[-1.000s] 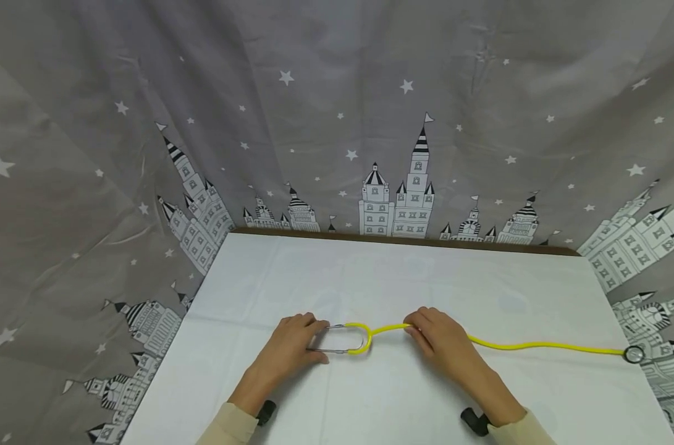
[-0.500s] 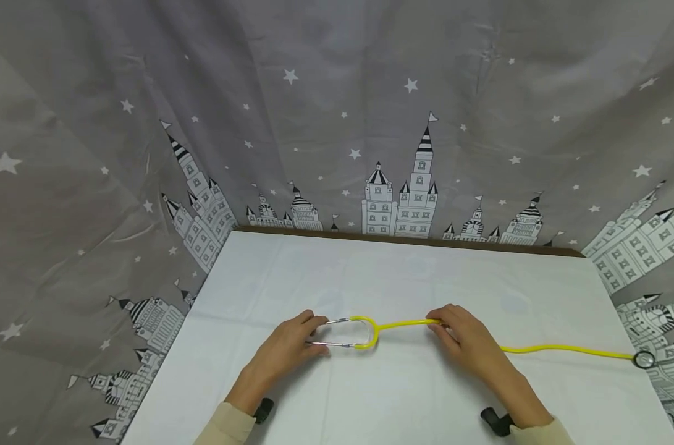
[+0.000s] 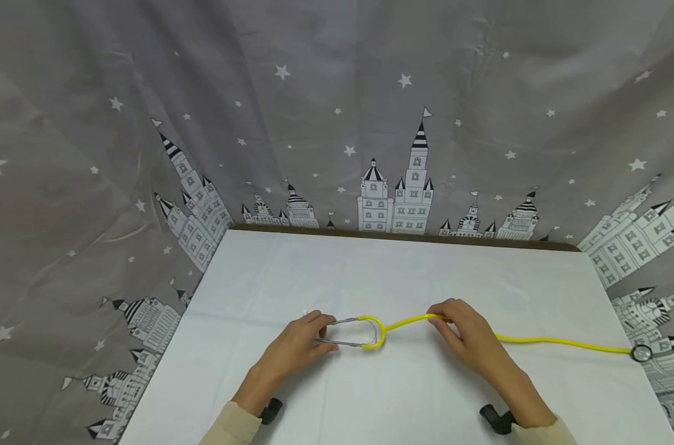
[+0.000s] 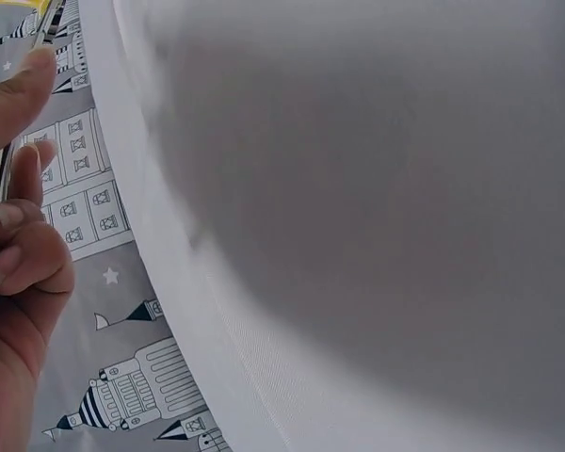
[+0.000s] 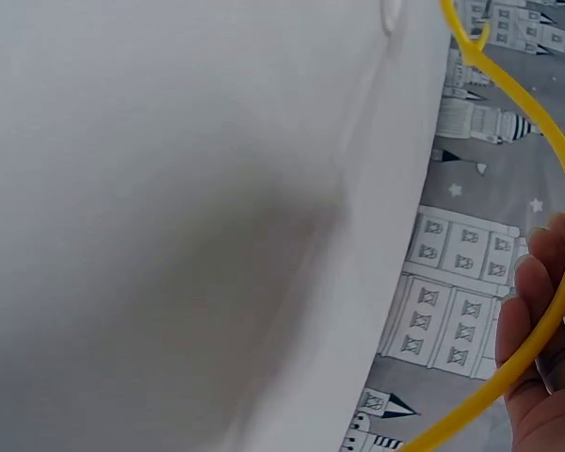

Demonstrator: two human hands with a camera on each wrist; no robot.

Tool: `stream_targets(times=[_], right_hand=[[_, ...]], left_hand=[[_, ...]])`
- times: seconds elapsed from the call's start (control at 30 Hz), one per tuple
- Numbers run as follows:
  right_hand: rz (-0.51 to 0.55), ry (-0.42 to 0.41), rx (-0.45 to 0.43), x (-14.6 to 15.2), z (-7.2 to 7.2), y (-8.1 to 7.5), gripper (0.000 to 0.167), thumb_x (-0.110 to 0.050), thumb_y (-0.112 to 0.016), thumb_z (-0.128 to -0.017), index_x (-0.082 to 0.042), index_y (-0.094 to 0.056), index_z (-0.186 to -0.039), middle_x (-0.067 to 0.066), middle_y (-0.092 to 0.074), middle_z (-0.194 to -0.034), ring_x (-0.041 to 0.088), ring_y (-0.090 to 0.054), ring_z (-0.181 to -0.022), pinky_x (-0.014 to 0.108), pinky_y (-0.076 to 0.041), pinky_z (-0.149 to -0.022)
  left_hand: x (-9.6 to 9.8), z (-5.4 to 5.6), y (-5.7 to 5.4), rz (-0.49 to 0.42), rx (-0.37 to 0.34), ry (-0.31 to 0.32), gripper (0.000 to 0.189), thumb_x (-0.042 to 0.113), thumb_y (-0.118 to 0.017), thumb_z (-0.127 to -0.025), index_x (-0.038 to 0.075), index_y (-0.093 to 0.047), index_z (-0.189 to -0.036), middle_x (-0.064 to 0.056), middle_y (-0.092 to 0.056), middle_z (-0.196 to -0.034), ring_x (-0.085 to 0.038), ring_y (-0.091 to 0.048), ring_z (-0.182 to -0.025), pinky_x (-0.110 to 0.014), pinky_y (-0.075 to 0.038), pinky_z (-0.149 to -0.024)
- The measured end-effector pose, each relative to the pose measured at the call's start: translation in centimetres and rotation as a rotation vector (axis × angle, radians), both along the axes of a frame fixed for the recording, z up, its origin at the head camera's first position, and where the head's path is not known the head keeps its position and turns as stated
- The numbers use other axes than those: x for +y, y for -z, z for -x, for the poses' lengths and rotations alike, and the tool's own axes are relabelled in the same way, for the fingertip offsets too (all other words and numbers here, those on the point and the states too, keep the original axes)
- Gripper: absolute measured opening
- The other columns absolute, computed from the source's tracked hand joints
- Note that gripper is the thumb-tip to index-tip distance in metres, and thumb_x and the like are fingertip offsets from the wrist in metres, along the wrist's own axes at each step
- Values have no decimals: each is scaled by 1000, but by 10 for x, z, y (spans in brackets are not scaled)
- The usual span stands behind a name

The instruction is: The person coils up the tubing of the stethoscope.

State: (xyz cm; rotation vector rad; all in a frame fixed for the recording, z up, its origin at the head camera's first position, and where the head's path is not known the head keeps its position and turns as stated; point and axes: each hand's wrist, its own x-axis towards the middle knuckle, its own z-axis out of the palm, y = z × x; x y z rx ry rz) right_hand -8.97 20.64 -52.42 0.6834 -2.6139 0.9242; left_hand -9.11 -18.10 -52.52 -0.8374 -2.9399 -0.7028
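Observation:
A stethoscope with yellow tubing [image 3: 559, 340] stretches from left to right over the white tabletop in the head view. At its left end, my left hand [image 3: 293, 349] holds the metal ear tubes [image 3: 345, 343] between thumb and fingers; the ear tips are hidden. My right hand [image 3: 472, 340] pinches the tubing some way right of the yellow fork [image 3: 382, 334]. The round chest piece [image 3: 641, 353] lies by the table's right edge. In the right wrist view the tubing [image 5: 523, 89] curves across the fingers [image 5: 513, 339]. The left wrist view shows a metal tube [image 4: 4, 174] at the left fingers.
A white cover [image 3: 370, 395] lies over the table, whose brown back edge [image 3: 325, 232] shows. Behind and at both sides hangs a grey curtain [image 3: 314, 80] printed with stars and castles. Black wrist straps [image 3: 498, 420] sit near the sleeves.
My right hand has moved to the right, farther from the fork. My left hand and the ear tubes have also moved a little right, and the chest piece has shifted slightly right.

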Motion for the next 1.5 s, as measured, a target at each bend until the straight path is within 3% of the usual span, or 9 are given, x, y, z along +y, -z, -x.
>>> stream_targets(times=[0.4,0.63,0.97,1.27,1.5], right_hand=[[23,-80,12,-28,5,-18,15,-17,-78,-101,-22,-74,-115,-14,-72,-106,1,-59,-95,26,-58,-79],[16,-139,14,-48,7,-27,14,-18,-77,-101,-24,-74,-114,-16,-73,-106,2,-59,-96,22,-54,-78],[0,-218,17,-65,10,-25,15,-20,-77,-101,-21,-74,-115,-13,-72,-104,4,-63,-95,25,-58,-81],[-15,-246,0,-71,12,-19,13,-18,-79,-99,-20,-75,-112,-11,-74,-103,4,-64,-94,24,-59,-80],[-48,-251,-38,-76,8,-15,8,-19,-77,-101,-21,-77,-108,-12,-72,-98,4,-63,-92,23,-56,-79]], left_hand=[[11,-2,1,-55,35,66,47,30,-91,-88,13,-70,-126,8,-62,-95,-3,-51,-81,-19,-47,-75],[19,-5,-1,-77,44,86,46,27,-91,-88,14,-69,-127,8,-63,-96,-2,-51,-81,-17,-46,-74],[31,-7,-6,-73,3,119,46,29,-89,-91,18,-68,-130,10,-64,-99,-1,-51,-83,-16,-46,-75],[41,-10,-8,-118,51,213,46,27,-91,-89,16,-69,-127,10,-64,-96,0,-52,-80,-14,-46,-73],[47,-13,-10,-149,40,249,47,26,-90,-90,16,-65,-129,8,-65,-97,0,-53,-82,-12,-45,-76]])
